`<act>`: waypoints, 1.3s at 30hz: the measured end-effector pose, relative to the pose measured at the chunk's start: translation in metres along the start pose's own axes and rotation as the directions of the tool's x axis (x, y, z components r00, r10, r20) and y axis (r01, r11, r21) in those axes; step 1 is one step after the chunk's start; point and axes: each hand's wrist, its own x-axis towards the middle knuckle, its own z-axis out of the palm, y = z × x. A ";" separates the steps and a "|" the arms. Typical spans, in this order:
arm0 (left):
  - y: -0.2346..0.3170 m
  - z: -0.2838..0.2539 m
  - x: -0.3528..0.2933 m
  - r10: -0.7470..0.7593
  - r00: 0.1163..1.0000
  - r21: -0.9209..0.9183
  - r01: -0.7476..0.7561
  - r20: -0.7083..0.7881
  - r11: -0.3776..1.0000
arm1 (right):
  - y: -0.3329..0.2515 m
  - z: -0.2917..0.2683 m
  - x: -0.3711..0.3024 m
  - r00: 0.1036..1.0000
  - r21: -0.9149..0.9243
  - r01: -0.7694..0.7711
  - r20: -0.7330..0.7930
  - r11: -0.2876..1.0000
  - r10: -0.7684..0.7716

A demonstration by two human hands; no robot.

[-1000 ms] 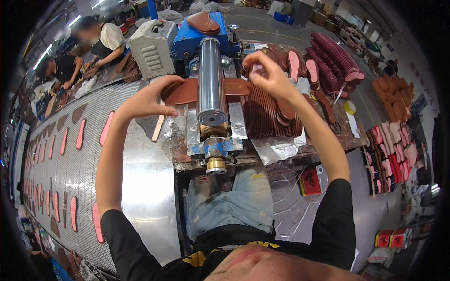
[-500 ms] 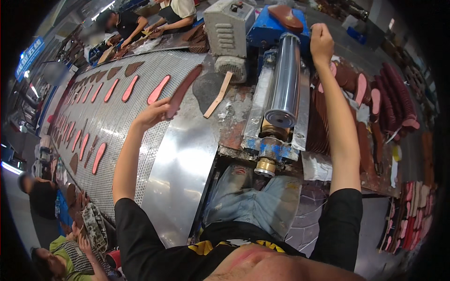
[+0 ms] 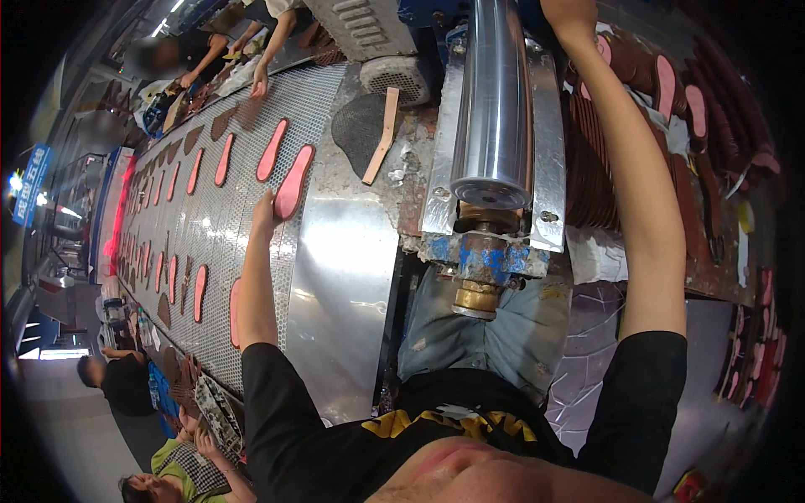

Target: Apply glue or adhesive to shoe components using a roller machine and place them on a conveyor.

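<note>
My left hand [image 3: 263, 211] is over the near edge of the perforated metal conveyor and grips a pink insole [image 3: 295, 183] by its rounded heel end. The insole's pink face is up, and a brown edge shows around it. My right arm reaches far forward past a shiny steel roller [image 3: 495, 109]. At the picture's top edge my right hand [image 3: 572, 17] is beside the machine's blue part, with its fingers cut off from view. Another pink insole [image 3: 272, 149] lies just beyond the one in my left hand.
Rows of pink insoles and brown pieces lie along the conveyor [image 3: 319, 92]. A dark mesh pad [image 3: 362, 130] and a tan strip [image 3: 382, 138] lie left of the roller. Stacked brown soles [image 3: 591, 159] stand at right. Co-workers sit across the conveyor, one hand [image 3: 260, 80] reaching over it.
My left hand has turned the insole from edge-on to pink face up and lowered it toward the conveyor. The view has shifted, so my right hand now sits at the top edge.
</note>
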 end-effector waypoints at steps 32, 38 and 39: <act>0.006 0.108 0.015 0.531 0.819 0.801 -0.162 -0.216 0.576 | 0.010 0.019 0.000 0.994 0.110 0.088 0.059 0.990 -0.094; -0.001 0.103 0.022 0.774 0.629 0.881 -0.323 -0.074 0.346 | 0.009 0.013 0.009 0.988 0.104 0.151 0.005 0.983 -0.152; -0.005 0.098 0.020 0.773 0.629 0.908 -0.272 -0.084 0.320 | 0.021 0.025 0.004 0.983 0.121 0.179 0.005 0.976 -0.181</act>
